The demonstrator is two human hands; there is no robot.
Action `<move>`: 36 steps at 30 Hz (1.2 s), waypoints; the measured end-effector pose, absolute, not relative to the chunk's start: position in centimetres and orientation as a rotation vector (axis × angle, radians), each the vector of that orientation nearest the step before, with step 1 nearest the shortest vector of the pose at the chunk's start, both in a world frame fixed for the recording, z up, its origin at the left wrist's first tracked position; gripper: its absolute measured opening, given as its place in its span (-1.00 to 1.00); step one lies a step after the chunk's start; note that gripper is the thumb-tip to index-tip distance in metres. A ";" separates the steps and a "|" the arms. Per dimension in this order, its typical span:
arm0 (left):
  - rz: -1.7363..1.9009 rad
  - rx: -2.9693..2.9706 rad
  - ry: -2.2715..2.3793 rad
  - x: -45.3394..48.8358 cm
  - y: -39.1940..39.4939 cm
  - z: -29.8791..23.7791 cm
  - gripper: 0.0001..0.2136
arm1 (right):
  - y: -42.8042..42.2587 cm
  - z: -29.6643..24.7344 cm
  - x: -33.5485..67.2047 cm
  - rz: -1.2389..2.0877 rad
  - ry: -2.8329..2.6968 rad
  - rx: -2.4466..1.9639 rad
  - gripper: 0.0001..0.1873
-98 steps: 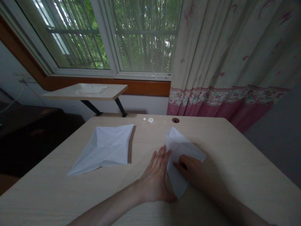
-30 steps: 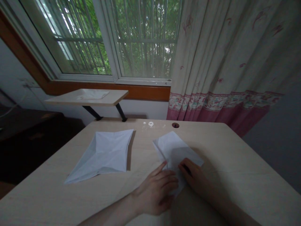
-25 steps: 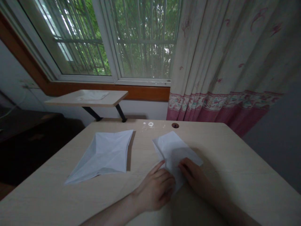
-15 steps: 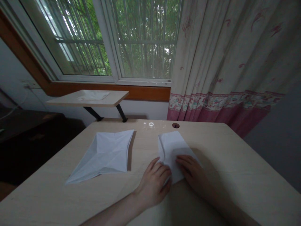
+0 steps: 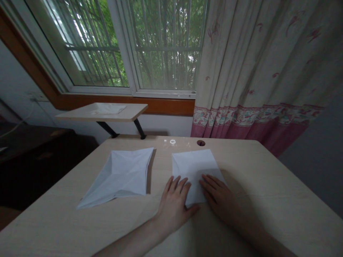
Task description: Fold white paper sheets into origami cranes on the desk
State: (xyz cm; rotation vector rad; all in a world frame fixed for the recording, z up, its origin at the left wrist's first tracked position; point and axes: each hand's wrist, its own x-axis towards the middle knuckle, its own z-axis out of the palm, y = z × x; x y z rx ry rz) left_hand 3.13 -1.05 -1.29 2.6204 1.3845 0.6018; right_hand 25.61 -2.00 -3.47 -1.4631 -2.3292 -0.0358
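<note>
A folded white paper [image 5: 194,167] lies flat on the light wooden table [image 5: 268,192], squared to its edge. My left hand [image 5: 174,205] rests flat on the paper's near left corner, fingers spread. My right hand [image 5: 218,198] presses flat on its near right part. Neither hand grips anything. A second, larger white paper with raised creases [image 5: 122,175] lies to the left, apart from both hands.
A round cable hole [image 5: 200,143] sits at the table's far edge. A small raised shelf [image 5: 104,111] on black brackets stands at the back left, under a barred window. A floral curtain [image 5: 262,71] hangs at the back right. Dark furniture [image 5: 32,150] lies left.
The small paper was turned from a diagonal lie to square with the table. My left hand went from curled fingers at its edge to lying flat with fingers spread.
</note>
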 end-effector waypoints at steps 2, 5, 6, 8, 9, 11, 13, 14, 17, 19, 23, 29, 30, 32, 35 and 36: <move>0.592 2.616 1.390 3.1 -1.0 -1.4 -0.39 | -2.0 -3.1 25.8 -0.053 -2.379 -1.456 -0.58; 0.599 2.622 1.389 3.0 -0.8 -1.5 -0.48 | -2.1 -2.6 26.3 -0.040 -2.472 -1.432 -0.55; 0.607 2.631 1.377 2.9 -0.8 -1.4 -0.53 | -2.1 -2.4 26.5 -0.028 -2.501 -1.422 -0.53; 0.629 2.658 1.330 2.8 -0.7 -1.3 -0.61 | -2.2 -2.1 26.9 -0.001 -2.540 -1.408 -0.49; 0.639 2.673 1.301 2.8 -0.7 -1.3 -0.65 | -2.2 -2.0 27.0 0.014 -2.550 -1.406 -0.47; 0.659 2.693 1.256 2.7 -0.7 -1.2 -0.72 | -2.2 -1.9 27.3 0.044 -2.553 -1.409 -0.45; 0.681 2.700 1.234 2.8 -0.7 -1.1 -0.77 | -2.3 -1.7 27.5 0.071 -2.550 -1.401 -0.47; 0.698 2.703 1.229 2.8 -0.7 -1.1 -0.79 | -2.3 -1.6 27.5 0.083 -2.547 -1.389 -0.48; 0.749 2.717 1.224 2.8 -0.7 -1.3 -0.83 | -2.3 -1.4 27.7 0.103 -2.521 -1.343 -0.51; 0.768 2.731 1.217 2.8 -0.8 -1.5 -0.85 | -2.3 -1.2 27.8 0.110 -2.495 -1.322 -0.50; 0.780 2.755 1.205 2.8 -0.8 -1.7 -0.86 | -2.1 -0.8 28.2 0.183 -2.463 -1.270 -0.45; 0.801 2.710 1.201 2.7 -0.6 -1.7 -0.87 | -1.4 -1.4 29.9 0.478 -2.214 -1.238 -0.57; 0.797 2.695 1.208 2.7 -0.6 -1.7 -0.87 | -1.3 -1.6 30.1 0.506 -2.156 -1.264 -0.60; 0.784 2.670 1.231 2.7 -0.6 -1.8 -0.86 | -1.1 -1.9 30.3 0.547 -2.050 -1.299 -0.63; 0.774 2.638 1.254 2.7 -0.6 -1.9 -0.85 | -0.9 -2.0 30.2 0.655 -1.897 -1.279 -0.65; 0.781 2.624 1.257 2.7 -0.6 -1.9 -0.84 | -0.8 -1.9 30.1 0.695 -1.842 -1.274 -0.65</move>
